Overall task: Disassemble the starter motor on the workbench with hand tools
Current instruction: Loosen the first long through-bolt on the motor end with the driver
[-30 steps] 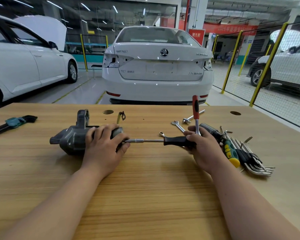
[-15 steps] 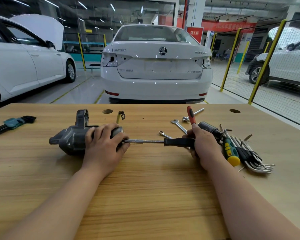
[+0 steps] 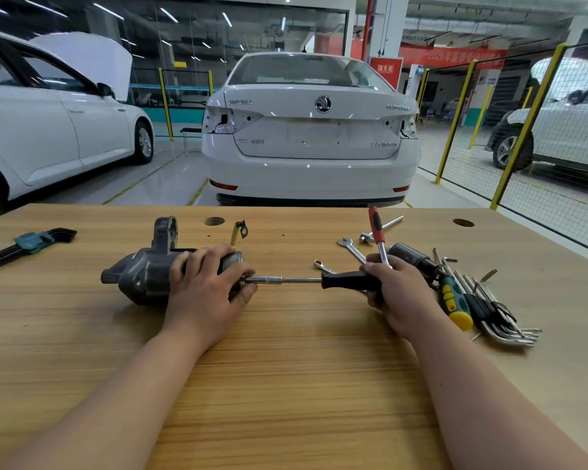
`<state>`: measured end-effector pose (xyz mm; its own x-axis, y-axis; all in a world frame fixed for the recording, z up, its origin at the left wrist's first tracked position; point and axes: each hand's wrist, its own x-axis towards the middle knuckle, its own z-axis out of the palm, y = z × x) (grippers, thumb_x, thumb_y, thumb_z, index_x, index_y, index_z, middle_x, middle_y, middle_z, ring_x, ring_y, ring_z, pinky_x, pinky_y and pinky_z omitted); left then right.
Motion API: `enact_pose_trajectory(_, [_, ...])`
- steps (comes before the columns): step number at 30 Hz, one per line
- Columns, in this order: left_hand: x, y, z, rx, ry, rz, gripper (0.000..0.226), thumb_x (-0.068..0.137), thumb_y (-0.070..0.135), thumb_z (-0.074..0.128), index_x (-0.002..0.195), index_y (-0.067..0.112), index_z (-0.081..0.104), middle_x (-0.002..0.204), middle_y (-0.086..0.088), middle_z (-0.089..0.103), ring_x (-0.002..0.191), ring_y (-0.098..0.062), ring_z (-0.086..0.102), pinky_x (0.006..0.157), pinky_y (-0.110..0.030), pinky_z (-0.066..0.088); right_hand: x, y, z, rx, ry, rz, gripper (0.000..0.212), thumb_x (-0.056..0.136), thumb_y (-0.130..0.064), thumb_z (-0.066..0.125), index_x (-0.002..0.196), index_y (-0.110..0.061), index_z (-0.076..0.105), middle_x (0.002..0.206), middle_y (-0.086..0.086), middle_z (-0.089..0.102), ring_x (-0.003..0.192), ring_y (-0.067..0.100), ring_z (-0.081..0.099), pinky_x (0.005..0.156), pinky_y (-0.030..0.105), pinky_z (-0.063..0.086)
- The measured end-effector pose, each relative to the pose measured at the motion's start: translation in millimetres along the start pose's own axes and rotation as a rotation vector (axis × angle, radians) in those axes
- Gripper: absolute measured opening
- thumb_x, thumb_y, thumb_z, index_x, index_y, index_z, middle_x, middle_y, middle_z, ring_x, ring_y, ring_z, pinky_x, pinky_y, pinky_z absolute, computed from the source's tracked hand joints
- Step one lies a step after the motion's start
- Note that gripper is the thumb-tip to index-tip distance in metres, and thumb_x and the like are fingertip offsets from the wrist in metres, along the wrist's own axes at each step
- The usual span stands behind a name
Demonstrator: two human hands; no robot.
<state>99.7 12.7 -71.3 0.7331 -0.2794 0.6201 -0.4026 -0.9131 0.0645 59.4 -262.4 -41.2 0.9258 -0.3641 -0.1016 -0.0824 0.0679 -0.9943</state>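
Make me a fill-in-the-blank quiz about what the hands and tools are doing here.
1. The right hand grips a driver by its ____ handle.
2. The left hand steadies the starter motor, whose ____ end meets the driver.
3. The screwdriver beside the right hand is green and ____.
Missing words: black; right; yellow.

Single wide-angle view from the wearer's head, looking forward and down across a wooden tabletop [image 3: 286, 385] that fills the lower half of the frame at arm's length. Beyond its far edge, the lens faces the rear of a white car [image 3: 311, 137] parked on the workshop floor [image 3: 170, 178].
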Motion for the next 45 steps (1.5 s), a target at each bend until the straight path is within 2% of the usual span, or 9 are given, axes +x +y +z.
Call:
enact_pose_trajectory(9, [0.0, -0.4, -0.7, -0.006, 0.0, -0.001, 0.045, 0.085, 0.06, 0.031, 0.111, 0.041, 0.063, 0.131, 0.003, 0.048, 0.124, -0.019, 0.026, 0.105, -0.035, 0.006, -0.2, 1.9, -2.9, 0.119, -0.084, -0.078, 0.017, 0.093, -0.003, 0.06, 0.106, -0.014, 0.059, 0.103, 0.015, 0.058, 0.088, 0.026, 0.056, 0.06, 0.028, 0.047])
enact_pose_trajectory(18, [-0.1, 2.2, -2.8, -0.013, -0.01, -0.003, 0.049, 0.086, 0.061, 0.025, 0.106, 0.04, 0.064, 0.133, 0.003, 0.046, 0.125, -0.02, 0.026, 0.106, -0.038, 0.007, -4.1, -0.2, -5.9, 0.249, -0.156, -0.029, 0.021, 0.093, -0.004, 0.061, 0.109, -0.018, 0.061, 0.1, 0.013, 0.059, 0.088, 0.024, 0.061, 0.066, 0.028, 0.05])
enact_pose_trajectory(23, [0.7, 2.2, -1.5, -0.022, 0.016, -0.001, 0.022, 0.091, 0.049, 0.051, 0.1, 0.037, 0.066, 0.13, -0.001, 0.05, 0.122, -0.025, 0.032, 0.103, -0.039, 0.012, -1.3, 0.5, -1.8, 0.249, -0.079, 0.022, 0.014, 0.095, -0.005, 0.058, 0.103, -0.017, 0.062, 0.111, 0.014, 0.062, 0.106, 0.033, 0.062, 0.072, 0.036, 0.051])
enact_pose_trajectory(26, [0.5, 1.8, -1.5, -0.045, 0.034, 0.004, 0.013, 0.087, 0.043, 0.062, 0.096, 0.035, 0.068, 0.126, -0.004, 0.053, 0.12, -0.025, 0.032, 0.101, -0.038, 0.013, 0.4, 0.5, -0.2, 0.075, -0.034, 0.011, 0.007, 0.097, -0.015, 0.058, 0.102, -0.015, 0.062, 0.105, 0.016, 0.065, 0.082, 0.025, 0.066, 0.062, 0.033, 0.052])
enact_pose_trajectory(30, [-0.5, 1.8, -1.8, -0.056, 0.052, 0.008, 0.012, 0.082, 0.037, 0.07, 0.094, 0.032, 0.069, 0.124, -0.006, 0.054, 0.118, -0.025, 0.032, 0.1, -0.038, 0.014, 3.0, 1.8, 1.8, -0.075, 0.034, 0.035, 0.022, 0.101, -0.035, 0.051, 0.103, -0.017, 0.062, 0.085, 0.011, 0.061, 0.046, 0.012, 0.05, 0.045, 0.025, 0.043])
enact_pose_trajectory(32, [0.0, 2.2, -3.6, -0.057, 0.042, 0.0, 0.017, 0.084, 0.043, 0.061, 0.094, 0.032, 0.069, 0.124, -0.005, 0.054, 0.118, -0.026, 0.033, 0.1, -0.038, 0.014, 3.1, -1.0, 2.7, -0.071, 0.046, 0.083, 0.023, 0.102, -0.038, 0.046, 0.1, -0.021, 0.062, 0.084, 0.011, 0.058, 0.043, 0.012, 0.044, 0.044, 0.025, 0.038])
enact_pose_trajectory(34, [-0.2, 3.0, -4.4, -0.057, 0.022, -0.007, 0.023, 0.082, 0.046, 0.055, 0.094, 0.033, 0.069, 0.125, -0.004, 0.053, 0.119, -0.027, 0.034, 0.101, -0.038, 0.014, 1.4, -2.6, 1.8, 0.092, 0.032, 0.158, 0.027, 0.102, -0.039, 0.045, 0.098, -0.019, 0.062, 0.081, 0.01, 0.061, 0.041, 0.012, 0.04, 0.041, 0.025, 0.036])
enact_pose_trajectory(38, [-0.7, 2.0, -3.9, -0.069, 0.016, -0.008, 0.02, 0.083, 0.045, 0.058, 0.095, 0.034, 0.069, 0.125, -0.004, 0.053, 0.119, -0.026, 0.033, 0.101, -0.039, 0.014, -0.3, -4.2, -2.1, 0.393, -0.044, 0.285, 0.032, 0.104, -0.038, 0.041, 0.101, -0.013, 0.061, 0.075, 0.006, 0.067, 0.035, 0.01, 0.034, 0.033, 0.021, 0.032])
enact_pose_trajectory(45, [-1.0, 0.2, -2.6, -0.098, 0.029, 0.004, 0.018, 0.076, 0.034, 0.078, 0.092, 0.032, 0.07, 0.123, -0.005, 0.054, 0.118, -0.027, 0.034, 0.101, -0.038, 0.014, 1.7, -3.1, -1.0, 0.227, -0.003, 0.328, 0.033, 0.103, -0.038, 0.044, 0.102, -0.012, 0.064, 0.061, 0.003, 0.056, 0.035, 0.011, 0.039, 0.032, 0.025, 0.034])
